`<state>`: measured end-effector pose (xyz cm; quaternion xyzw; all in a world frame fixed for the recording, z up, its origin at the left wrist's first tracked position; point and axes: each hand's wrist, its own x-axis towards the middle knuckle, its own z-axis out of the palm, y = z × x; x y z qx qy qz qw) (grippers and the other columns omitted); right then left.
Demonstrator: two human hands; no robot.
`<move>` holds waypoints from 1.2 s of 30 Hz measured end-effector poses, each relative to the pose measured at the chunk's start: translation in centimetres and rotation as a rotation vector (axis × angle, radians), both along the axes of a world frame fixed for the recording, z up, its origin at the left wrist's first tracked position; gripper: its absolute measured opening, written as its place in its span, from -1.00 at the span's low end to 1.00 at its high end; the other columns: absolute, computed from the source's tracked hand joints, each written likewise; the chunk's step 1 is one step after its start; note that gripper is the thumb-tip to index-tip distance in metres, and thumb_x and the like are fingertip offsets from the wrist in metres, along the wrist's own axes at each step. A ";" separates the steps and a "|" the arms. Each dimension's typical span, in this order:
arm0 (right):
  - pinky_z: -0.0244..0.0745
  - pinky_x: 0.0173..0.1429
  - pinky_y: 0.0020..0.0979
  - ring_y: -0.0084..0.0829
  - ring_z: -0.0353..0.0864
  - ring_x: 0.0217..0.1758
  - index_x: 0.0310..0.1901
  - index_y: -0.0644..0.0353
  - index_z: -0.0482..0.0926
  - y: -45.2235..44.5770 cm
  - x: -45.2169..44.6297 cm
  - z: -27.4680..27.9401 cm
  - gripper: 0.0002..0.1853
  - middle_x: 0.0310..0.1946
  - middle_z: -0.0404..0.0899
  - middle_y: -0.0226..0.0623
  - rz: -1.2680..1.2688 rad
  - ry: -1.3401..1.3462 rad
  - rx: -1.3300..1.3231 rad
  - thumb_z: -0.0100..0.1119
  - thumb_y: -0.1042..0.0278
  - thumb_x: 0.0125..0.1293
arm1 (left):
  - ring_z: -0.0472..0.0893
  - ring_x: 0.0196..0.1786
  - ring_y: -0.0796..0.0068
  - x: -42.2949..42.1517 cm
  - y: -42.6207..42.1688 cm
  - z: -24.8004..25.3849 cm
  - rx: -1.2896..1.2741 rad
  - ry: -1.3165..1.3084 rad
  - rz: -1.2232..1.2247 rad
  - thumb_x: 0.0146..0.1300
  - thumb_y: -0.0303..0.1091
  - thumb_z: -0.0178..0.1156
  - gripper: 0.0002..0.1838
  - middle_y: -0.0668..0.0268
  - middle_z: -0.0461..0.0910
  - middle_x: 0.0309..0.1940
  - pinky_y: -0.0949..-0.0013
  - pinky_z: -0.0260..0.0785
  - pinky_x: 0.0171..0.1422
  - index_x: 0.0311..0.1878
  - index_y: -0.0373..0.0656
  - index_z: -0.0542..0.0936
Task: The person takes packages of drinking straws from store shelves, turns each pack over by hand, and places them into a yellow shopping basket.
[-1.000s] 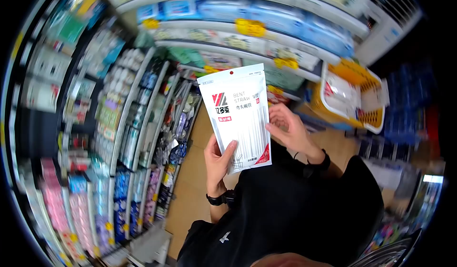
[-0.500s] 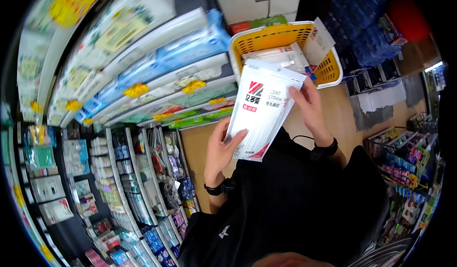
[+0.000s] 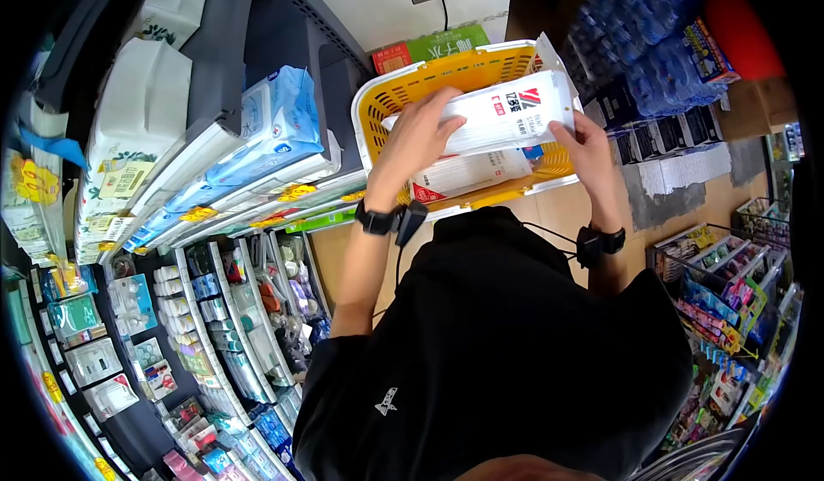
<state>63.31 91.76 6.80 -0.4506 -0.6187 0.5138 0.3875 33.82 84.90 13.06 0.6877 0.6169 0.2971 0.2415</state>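
Both my hands hold a white pack of bendy straws (image 3: 502, 114) with red and black print, turned sideways over a yellow and white basket (image 3: 390, 103). My left hand (image 3: 421, 133) grips its left end, the fingers partly hidden behind the pack. At the right end, my right hand (image 3: 588, 146) pinches the edge between thumb and fingers. Below the held pack, another white pack (image 3: 472, 176) with a red corner lies in the basket.
Shelves with blue tissue packs (image 3: 279, 121) and white packs (image 3: 142, 103) rise on the left. A green and red box (image 3: 438, 45) sits behind the basket. Wrapped blue bottles (image 3: 644, 35) are stacked at the back right, and racks of small goods (image 3: 721, 292) stand at right.
The straw pack has moved forward from in front of my body to over the basket and turned from upright to sideways. Both hands went with it, still holding it.
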 end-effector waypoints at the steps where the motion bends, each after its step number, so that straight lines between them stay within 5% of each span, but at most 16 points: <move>1: 0.48 -0.22 -0.51 -0.54 0.66 -0.31 0.02 0.43 0.56 0.2 -0.1 -0.2 -0.67 -0.34 0.70 -0.25 0.004 0.000 -0.006 0.32 0.36 0.36 | 0.57 0.13 -0.14 -0.2 0.9 -1.0 -0.025 0.026 -0.053 0.36 -0.25 0.26 -0.59 -0.06 0.61 0.07 0.14 0.43 0.18 0.18 -0.22 0.49; 3: 0.57 -0.21 -0.32 -0.18 0.75 -0.29 0.10 0.42 0.50 0.4 -0.5 -0.4 -0.59 -0.31 0.70 0.03 0.039 -0.506 0.111 0.30 0.32 0.33 | 0.59 0.11 -0.10 -0.9 2.2 -3.8 -0.164 0.076 -0.101 0.38 -0.24 0.23 -0.58 -0.08 0.60 0.11 0.11 0.43 0.16 0.19 -0.26 0.48; 4: 0.60 -0.18 -0.14 0.09 0.73 -0.24 0.14 0.40 0.45 0.5 -0.7 -1.2 -0.53 -0.28 0.67 0.21 0.093 -0.505 0.125 0.27 0.26 0.32 | 0.60 0.13 -0.07 -1.5 2.7 -6.4 -0.267 0.089 -0.138 0.39 -0.22 0.21 -0.55 -0.08 0.59 0.13 0.11 0.43 0.18 0.23 -0.27 0.44; 6: 0.60 -0.13 -0.10 0.10 0.72 -0.21 0.13 0.40 0.45 1.1 -0.9 -3.7 -0.52 -0.26 0.67 0.22 0.200 -0.596 0.111 0.26 0.21 0.34 | 0.56 0.26 0.02 -1.3 3.2 -7.3 -0.595 0.069 -0.126 0.39 -0.18 0.19 -0.41 -0.13 0.54 0.22 0.15 0.37 0.32 0.36 -0.32 0.32; 9: 0.57 -0.02 -0.03 0.12 0.69 -0.12 0.13 0.39 0.46 2.3 -1.5 -7.3 -0.50 -0.20 0.66 0.23 0.398 -0.802 0.072 0.23 0.12 0.35 | 0.51 0.33 0.01 -1.9 3.1 -11.8 -0.518 0.173 -0.111 0.36 -0.16 0.22 -0.31 -0.19 0.50 0.25 0.18 0.31 0.41 0.40 -0.38 0.27; 10: 0.55 0.04 -0.01 0.13 0.67 -0.07 0.14 0.38 0.46 2.6 -1.6 -7.9 -0.48 -0.17 0.65 0.24 0.492 -0.920 0.035 0.22 0.08 0.36 | 0.46 0.37 -0.09 -1.9 3.1 -12.4 -0.563 0.149 -0.070 0.24 -0.08 0.35 -0.15 -0.25 0.43 0.28 0.17 0.28 0.46 0.43 -0.40 0.22; 14: 0.54 -0.03 -0.05 0.06 0.70 -0.19 0.24 0.37 0.39 4.3 -3.2 -5.9 -0.41 -0.23 0.66 0.21 0.758 -1.116 0.010 0.25 0.10 0.34 | 0.26 0.48 -0.22 -1.6 2.4 -12.8 -0.655 0.242 -0.051 -0.01 -0.06 0.53 0.14 -0.30 0.19 0.44 0.06 0.25 0.49 0.50 -0.39 0.08; 16: 0.48 0.19 -0.07 0.09 0.58 0.13 0.23 0.34 0.42 4.8 -4.5 -3.5 -0.42 0.03 0.60 0.18 0.722 -0.985 0.025 0.27 0.10 0.32 | 0.04 0.58 -0.19 -0.8 2.1 -11.3 -0.720 0.324 -0.072 -0.14 0.00 0.60 0.33 -0.20 -0.06 0.55 -0.18 0.12 0.53 0.57 -0.24 -0.06; 17: 0.48 0.19 -0.07 0.09 0.58 0.13 0.23 0.34 0.42 4.8 -5.3 -3.0 -0.42 0.03 0.60 0.18 0.728 -0.991 0.025 0.27 0.10 0.32 | 0.04 0.58 -0.19 -0.8 1.8 -11.9 -0.721 0.315 -0.069 -0.14 0.00 0.60 0.33 -0.20 -0.06 0.55 -0.18 0.12 0.53 0.57 -0.24 -0.06; 19: 0.36 0.40 -0.05 0.20 0.38 0.38 0.44 0.28 0.24 4.7 -7.0 -2.4 -0.15 0.37 0.31 0.29 0.769 -0.892 0.120 0.42 0.16 0.19 | -0.20 0.64 -0.21 -1.0 1.2 -13.4 -0.521 0.456 -0.118 -0.26 0.02 0.66 0.50 -0.17 -0.30 0.61 -0.28 0.01 0.55 0.61 -0.16 -0.21; 20: 0.36 0.40 -0.05 0.20 0.38 0.38 0.44 0.28 0.24 4.7 -7.7 -2.9 -0.15 0.37 0.31 0.29 0.771 -0.896 0.120 0.42 0.16 0.19 | -0.20 0.64 -0.21 -1.0 1.1 -13.8 -0.520 0.452 -0.116 -0.26 0.02 0.66 0.50 -0.17 -0.30 0.61 -0.28 0.01 0.55 0.61 -0.16 -0.21; 22: 0.07 0.58 0.05 0.43 0.04 0.53 0.60 0.15 -0.15 4.4 -9.1 -4.9 0.27 0.57 -0.23 0.35 0.959 -1.066 0.262 0.60 0.19 -0.02 | -0.34 0.64 -0.29 -0.7 0.9 -14.0 -0.606 0.617 -0.179 -0.40 0.06 0.71 0.66 -0.18 -0.42 0.61 -0.32 -0.07 0.57 0.63 -0.11 -0.32; 25: -0.14 0.62 0.14 0.63 -0.20 0.52 0.61 0.05 -0.42 4.3 -11.0 -7.3 0.52 0.56 -0.52 0.41 1.156 -1.191 0.275 0.69 0.15 -0.16 | -0.41 0.63 -0.30 -0.3 1.7 -13.8 -0.682 0.710 -0.189 -0.47 0.09 0.73 0.75 -0.16 -0.55 0.61 -0.39 -0.10 0.55 0.62 -0.08 -0.41; 36: -0.02 0.51 0.35 0.75 -0.22 0.47 0.58 0.23 -0.49 4.0 -13.3 -10.6 0.58 0.46 -0.58 0.66 1.239 -1.403 0.388 0.72 0.10 -0.19 | -0.44 0.65 -0.20 -0.7 1.9 -15.7 -0.719 0.709 -0.167 -0.51 0.10 0.74 0.79 -0.01 -0.62 0.62 -0.45 -0.02 0.48 0.62 0.00 -0.46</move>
